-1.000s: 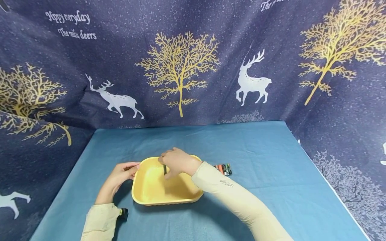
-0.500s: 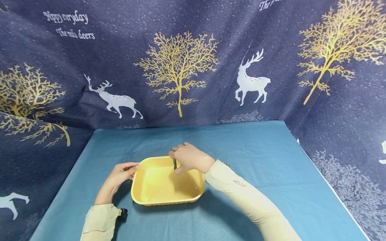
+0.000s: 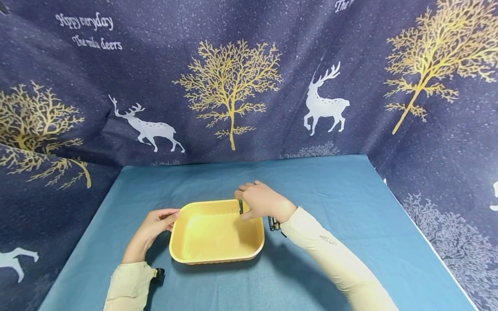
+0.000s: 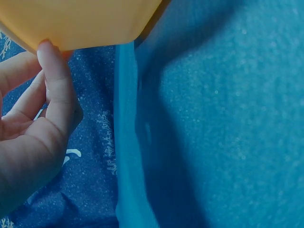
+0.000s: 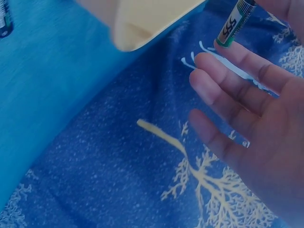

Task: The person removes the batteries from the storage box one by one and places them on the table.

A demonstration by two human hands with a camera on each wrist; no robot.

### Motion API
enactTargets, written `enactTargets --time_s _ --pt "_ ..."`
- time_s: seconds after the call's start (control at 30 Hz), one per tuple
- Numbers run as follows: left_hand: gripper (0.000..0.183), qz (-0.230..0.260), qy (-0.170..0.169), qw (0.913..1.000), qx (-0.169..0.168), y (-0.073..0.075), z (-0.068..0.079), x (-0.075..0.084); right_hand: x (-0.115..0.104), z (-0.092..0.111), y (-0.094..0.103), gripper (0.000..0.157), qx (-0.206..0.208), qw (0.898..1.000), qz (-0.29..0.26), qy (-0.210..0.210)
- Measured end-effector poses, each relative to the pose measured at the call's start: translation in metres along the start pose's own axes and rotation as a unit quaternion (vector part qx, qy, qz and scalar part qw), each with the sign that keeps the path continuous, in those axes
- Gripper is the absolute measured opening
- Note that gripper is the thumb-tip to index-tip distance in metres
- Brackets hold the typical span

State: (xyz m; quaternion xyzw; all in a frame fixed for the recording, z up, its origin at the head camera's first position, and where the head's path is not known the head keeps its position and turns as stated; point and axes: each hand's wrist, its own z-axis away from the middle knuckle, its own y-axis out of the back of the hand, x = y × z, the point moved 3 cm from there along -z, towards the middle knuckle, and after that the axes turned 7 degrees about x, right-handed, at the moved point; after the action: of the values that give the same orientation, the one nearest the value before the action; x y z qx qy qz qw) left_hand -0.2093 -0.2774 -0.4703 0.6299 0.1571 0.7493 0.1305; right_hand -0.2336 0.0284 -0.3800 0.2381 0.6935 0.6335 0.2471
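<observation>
A yellow plastic basin (image 3: pixel 208 237) stands on the blue cloth, its inside showing no contents. My left hand (image 3: pixel 155 226) grips the basin's left rim; in the left wrist view its thumb and fingers pinch the edge of the yellow wall (image 4: pixel 85 28). Over the basin's back right corner, my right hand (image 3: pixel 264 203) pinches a green and black battery (image 5: pixel 234 23) between thumb and index finger, the other fingers stretched out. Several more batteries (image 3: pixel 274 223) lie to the right of the basin, partly hidden by the right forearm.
Blue cloth (image 3: pixel 330 194) covers the table. Behind and at the sides hangs a dark blue curtain (image 3: pixel 264 138) printed with deer and trees. A small black device (image 3: pixel 158 276) sits by the left wrist.
My right hand has moved to the right, from over the basin's middle to its back right corner, with the battery still pinched. My left hand and the basin have stayed in place.
</observation>
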Motion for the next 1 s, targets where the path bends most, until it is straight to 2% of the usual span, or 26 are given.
enactTargets --time_s 0.23,0.47,0.8,1.0 --pt "0.045 0.002 0.0 1.0 -0.001 0.001 0.0 -0.001 0.012 0.013 -0.001 0.05 -0.008 1.0 -0.015 -0.019" --pt "0.047 0.005 -0.001 1.0 -0.004 0.0 0.001 0.0 0.024 0.03 0.001 0.044 -0.004 0.999 -0.023 -0.036" --pt "0.045 0.006 0.0 1.0 -0.004 0.001 0.0 -0.002 0.043 0.055 0.004 0.05 0.005 0.997 -0.039 -0.069" --pt "0.046 0.005 -0.001 1.0 -0.004 -0.001 0.001 0.0 0.059 0.073 -0.002 0.055 -0.006 0.995 -0.037 -0.091"
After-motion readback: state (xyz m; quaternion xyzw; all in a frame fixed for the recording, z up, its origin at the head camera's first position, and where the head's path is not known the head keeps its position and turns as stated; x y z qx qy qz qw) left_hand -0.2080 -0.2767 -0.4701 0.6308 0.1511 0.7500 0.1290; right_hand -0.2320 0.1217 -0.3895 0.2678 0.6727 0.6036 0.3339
